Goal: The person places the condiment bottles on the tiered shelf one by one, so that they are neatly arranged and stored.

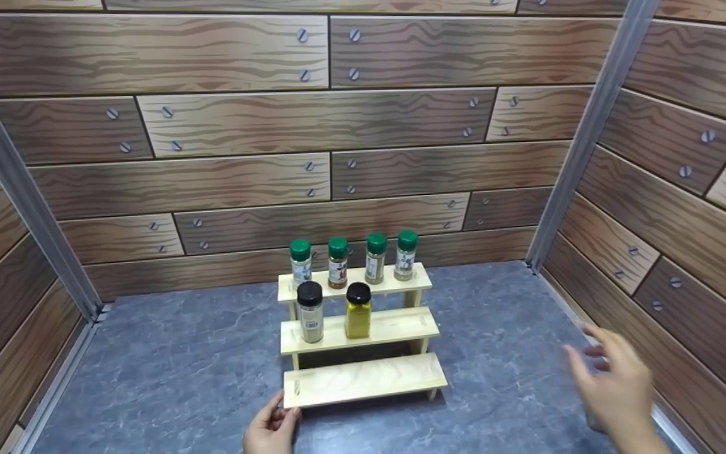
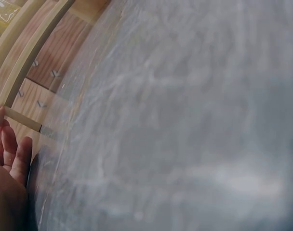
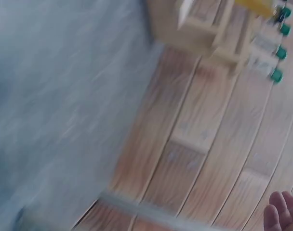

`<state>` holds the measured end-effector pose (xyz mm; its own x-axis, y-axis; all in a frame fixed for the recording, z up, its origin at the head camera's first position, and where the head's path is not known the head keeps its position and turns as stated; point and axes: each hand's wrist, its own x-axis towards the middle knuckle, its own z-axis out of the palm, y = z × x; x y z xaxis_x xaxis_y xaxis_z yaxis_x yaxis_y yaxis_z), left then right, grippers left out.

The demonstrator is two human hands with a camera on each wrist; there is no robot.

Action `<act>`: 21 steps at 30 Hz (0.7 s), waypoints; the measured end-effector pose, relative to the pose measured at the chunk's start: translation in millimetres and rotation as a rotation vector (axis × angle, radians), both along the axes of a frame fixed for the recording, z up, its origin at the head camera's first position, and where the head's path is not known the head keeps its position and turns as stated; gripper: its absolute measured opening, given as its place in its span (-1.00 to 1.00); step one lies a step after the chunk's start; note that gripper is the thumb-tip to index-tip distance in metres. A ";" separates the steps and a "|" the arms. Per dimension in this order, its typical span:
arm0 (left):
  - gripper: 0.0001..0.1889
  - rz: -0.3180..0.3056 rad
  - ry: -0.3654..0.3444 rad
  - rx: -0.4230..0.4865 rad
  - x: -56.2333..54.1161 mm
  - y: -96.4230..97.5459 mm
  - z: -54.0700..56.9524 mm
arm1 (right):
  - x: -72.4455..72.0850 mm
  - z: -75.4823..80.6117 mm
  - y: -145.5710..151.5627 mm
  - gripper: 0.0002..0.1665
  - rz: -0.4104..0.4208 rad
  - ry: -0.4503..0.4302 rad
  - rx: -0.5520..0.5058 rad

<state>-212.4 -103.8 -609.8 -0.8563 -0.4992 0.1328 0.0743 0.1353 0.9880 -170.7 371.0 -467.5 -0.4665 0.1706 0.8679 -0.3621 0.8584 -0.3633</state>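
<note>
A three-tier wooden spice rack stands on the grey marbled tabletop. My left hand holds the front left corner of its lowest tier, thumb in front and fingers at the side. In the left wrist view, the fingers are beside the rack's leg. Along the top tier stand several green-capped spice jars. On the middle tier are a black-capped jar with pale contents and a black-capped jar with yellow contents. My right hand is in the air at the right, fingers loosely bent, holding nothing.
Wood-plank patterned walls enclose the tabletop at the back and both sides, with grey metal posts in the corners. A small dark thing shows partly below my right hand. The lowest tier bears no jars.
</note>
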 end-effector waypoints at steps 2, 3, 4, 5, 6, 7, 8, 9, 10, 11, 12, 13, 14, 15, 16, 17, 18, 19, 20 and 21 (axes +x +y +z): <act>-0.53 0.001 -0.008 -0.017 0.1 -1.8 -0.5 | 7.7 -5.3 17.6 -0.41 -0.072 -0.044 0.003; -0.53 0.004 -0.018 -0.029 -0.1 -2.5 -0.7 | 10.7 -8.6 26.5 -0.39 -0.105 -0.069 0.001; -0.53 0.006 -0.029 -0.041 -0.1 -2.9 -0.9 | 13.2 -12.2 35.5 -0.38 -0.137 -0.101 -0.001; -0.53 0.008 -0.038 -0.048 -0.3 -3.2 -1.3 | 15.7 -15.8 44.3 -0.36 -0.174 -0.142 -0.004; -0.52 0.009 -0.045 -0.057 -0.6 -3.4 -1.7 | 17.7 -19.7 52.6 -0.35 -0.208 -0.186 0.002; -0.52 0.010 -0.051 -0.064 -0.7 -3.4 -1.7 | 19.7 -23.8 60.8 -0.34 -0.233 -0.234 0.008; -0.52 0.014 -0.060 -0.068 -0.9 -3.2 -1.2 | 21.7 -27.4 67.9 -0.33 -0.258 -0.292 0.011; -0.52 0.014 -0.061 -0.066 -0.9 -2.9 -1.4 | 23.5 -31.0 74.3 -0.33 -0.275 -0.347 0.011; -0.52 0.015 -0.064 -0.065 -0.8 -2.6 -1.2 | 25.2 -34.4 79.7 -0.32 -0.291 -0.401 0.014; -0.52 0.016 -0.067 -0.063 -0.9 -2.3 -1.0 | 27.1 -37.5 83.7 -0.31 -0.304 -0.452 0.019; -0.52 0.017 -0.070 -0.064 -0.8 -2.0 -0.6 | 28.5 -40.6 86.9 -0.30 -0.306 -0.492 0.020; -0.52 0.019 -0.071 -0.061 -0.9 -1.6 -0.4 | 29.8 -43.4 89.6 -0.29 -0.308 -0.524 0.015; -0.52 0.019 -0.074 -0.058 -0.8 -1.2 0.2 | 30.4 -45.7 91.6 -0.28 -0.313 -0.553 0.011; -0.52 0.021 -0.075 -0.053 -0.6 -0.7 0.8 | 30.9 -48.0 93.1 -0.27 -0.316 -0.573 0.006; -0.52 0.023 -0.075 -0.050 -0.5 -0.2 1.2 | 31.3 -50.0 93.9 -0.27 -0.319 -0.587 0.003; -0.52 0.025 -0.074 -0.047 -0.5 0.4 1.3 | 31.3 -51.5 94.5 -0.28 -0.322 -0.597 0.002; -0.52 0.026 -0.074 -0.045 -0.5 1.0 1.4 | 31.3 -52.8 94.9 -0.29 -0.324 -0.603 0.003; -0.52 0.028 -0.076 -0.045 -0.6 1.6 1.7 | 31.4 -54.0 95.1 -0.30 -0.328 -0.607 0.001; -0.52 0.028 -0.081 -0.050 -0.7 2.3 2.0 | 31.6 -54.9 95.3 -0.32 -0.333 -0.609 -0.001; -0.52 0.027 -0.084 -0.052 -1.0 2.9 2.0 | 32.0 -55.8 95.4 -0.35 -0.336 -0.607 -0.004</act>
<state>-213.4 -100.9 -607.8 -0.8516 -0.5168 0.0879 -0.0126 0.1879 0.9821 -138.8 466.4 -523.3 -0.7908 0.3935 0.4688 0.1919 0.8867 -0.4206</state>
